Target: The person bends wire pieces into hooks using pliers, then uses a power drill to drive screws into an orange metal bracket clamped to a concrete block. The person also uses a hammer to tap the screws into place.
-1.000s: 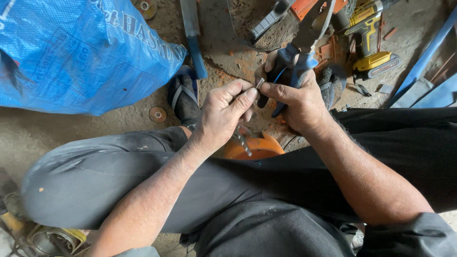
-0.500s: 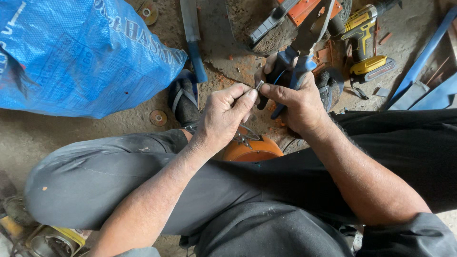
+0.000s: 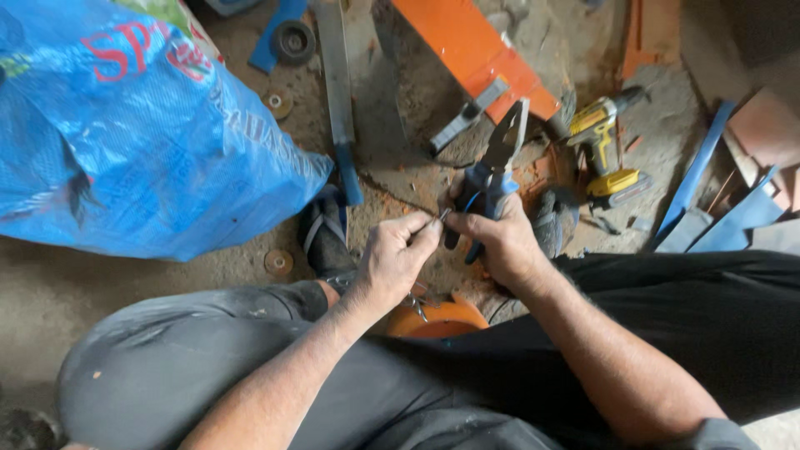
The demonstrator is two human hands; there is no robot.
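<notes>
Right hand (image 3: 504, 246) clamped on blue-handled pliers (image 3: 492, 179). Left hand (image 3: 396, 258) pinching small metal piece (image 3: 442, 217) at fingertips. Yellow drill (image 3: 604, 154) on ground nearby.

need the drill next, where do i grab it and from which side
Take the drill by its handle, the narrow neck between the yellow body and the battery foot. It lies on its side on the ground, nose pointing up and right, so the handle is bare on top. Come from above with the right hand, the nearer one; it holds pliers now.

blue sack (image 3: 125, 133), yellow drill (image 3: 607, 150), orange panel (image 3: 475, 50)
</notes>
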